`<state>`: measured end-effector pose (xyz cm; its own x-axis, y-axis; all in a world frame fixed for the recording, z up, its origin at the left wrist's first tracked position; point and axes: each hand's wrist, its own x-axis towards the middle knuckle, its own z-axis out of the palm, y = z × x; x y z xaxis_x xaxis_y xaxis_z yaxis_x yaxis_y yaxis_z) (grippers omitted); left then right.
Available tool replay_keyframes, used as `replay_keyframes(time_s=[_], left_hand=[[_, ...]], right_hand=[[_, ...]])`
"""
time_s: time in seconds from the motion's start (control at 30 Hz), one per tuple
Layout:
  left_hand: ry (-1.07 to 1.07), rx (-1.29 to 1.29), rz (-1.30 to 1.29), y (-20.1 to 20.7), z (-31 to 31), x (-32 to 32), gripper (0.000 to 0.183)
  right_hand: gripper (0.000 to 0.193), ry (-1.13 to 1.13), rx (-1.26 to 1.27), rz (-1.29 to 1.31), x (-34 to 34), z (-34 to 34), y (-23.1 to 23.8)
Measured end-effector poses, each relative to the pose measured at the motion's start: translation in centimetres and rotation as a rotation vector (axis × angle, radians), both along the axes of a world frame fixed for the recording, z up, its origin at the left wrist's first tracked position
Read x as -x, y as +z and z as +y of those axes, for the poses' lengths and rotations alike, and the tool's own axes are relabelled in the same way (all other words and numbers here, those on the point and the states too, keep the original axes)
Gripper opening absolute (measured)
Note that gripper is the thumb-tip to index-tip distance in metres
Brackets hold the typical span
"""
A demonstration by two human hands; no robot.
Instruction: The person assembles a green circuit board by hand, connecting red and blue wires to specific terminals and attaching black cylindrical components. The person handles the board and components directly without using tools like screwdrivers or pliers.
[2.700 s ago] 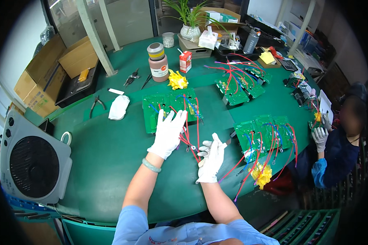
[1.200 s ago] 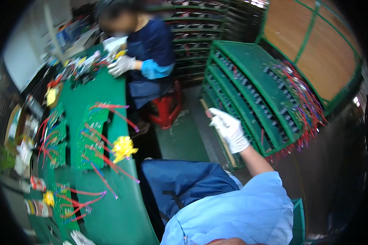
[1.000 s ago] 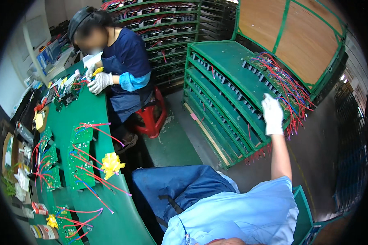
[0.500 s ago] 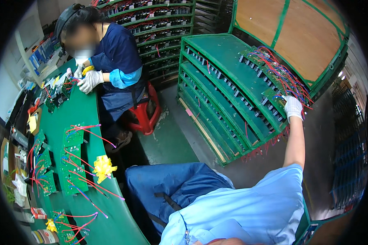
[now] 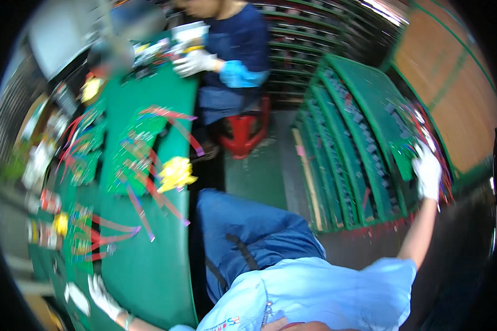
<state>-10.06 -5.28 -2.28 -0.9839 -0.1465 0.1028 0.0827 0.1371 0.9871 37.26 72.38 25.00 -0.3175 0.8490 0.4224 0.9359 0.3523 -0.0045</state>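
Note:
My right hand (image 5: 427, 170), in a white glove, reaches out to the far right with its fingers closed on the edge of a green circuit board (image 5: 401, 160). The board hangs at the near end of the top shelf of a green rack (image 5: 364, 71). Red and blue wires (image 5: 425, 129) bunch around that hand. Low on the left, my left hand (image 5: 104, 298), gloved too, is over the green worktable (image 5: 149, 270) with its fingers stretched out and nothing in them. Beside it lies a white object (image 5: 77, 298), too blurred to name. Wired circuit boards (image 5: 82, 234) lie just beyond.
More wired boards (image 5: 135, 151) and a crumpled yellow thing (image 5: 176, 174) occupy the worktable. At its far end a co-worker in white gloves (image 5: 196, 62) sits on a red stool (image 5: 243, 138) handling something. Another loaded rack (image 5: 298, 49) stands behind.
The view has swung left, shifting the scene right. My left hand has come into view over the worktable. The board at my right hand has turned and moved off the rack's edge.

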Motion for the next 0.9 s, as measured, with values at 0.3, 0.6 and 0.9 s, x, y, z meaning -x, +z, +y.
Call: replay_keyframes(time_s=[0.3, 0.6, 0.9], left_hand=[[0.193, 0.05, -0.155, 5.0, -0.8, -8.3, 0.042], [0.684, -0.148, -0.025, 1.8, -4.0, -16.6, 0.036], [0.56, -0.005, 0.132, 1.0, -3.6, -16.8, 0.044]], right_hand=[[0.061, 1.054, 0.924, 0.398, 24.7, -14.6, -4.4], [0.049, 1.706, 1.868, 0.148, 40.4, -41.9, -16.3], [0.052, 1.857, 1.908, -0.17, 37.5, -45.1, -20.4]])
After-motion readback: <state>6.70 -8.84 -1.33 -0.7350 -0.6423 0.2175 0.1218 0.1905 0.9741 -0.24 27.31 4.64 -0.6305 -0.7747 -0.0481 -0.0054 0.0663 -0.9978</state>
